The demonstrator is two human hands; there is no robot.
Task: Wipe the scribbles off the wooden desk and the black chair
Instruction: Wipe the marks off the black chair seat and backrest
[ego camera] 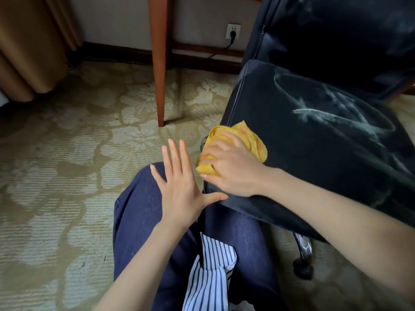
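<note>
Patterned carpet (pixel 56 153); yellow cloth (pixel 242 140) gripped by right hand (pixel 231 169) on scribbled black chair (pixel 314 131); left hand (pixel 179 182) held flat, fingers spread.

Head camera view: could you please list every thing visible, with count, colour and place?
black chair: one, black, right side
scribbles: several, white, on the chair seat
yellow cloth: one, yellow, front left corner of the seat
desk leg: one, reddish-brown wood, top centre
wall socket: one, white, back wall, plug in it
curtain: one, tan, top left
carpet: one, beige floral, the floor
caster: one, black, under the seat
trousers: one pair, navy, bottom centre
striped shirt: one, blue and white, bottom centre
left hand: one, open with fingers spread, above the knee
right hand: one, grips the yellow cloth on the seat
</note>
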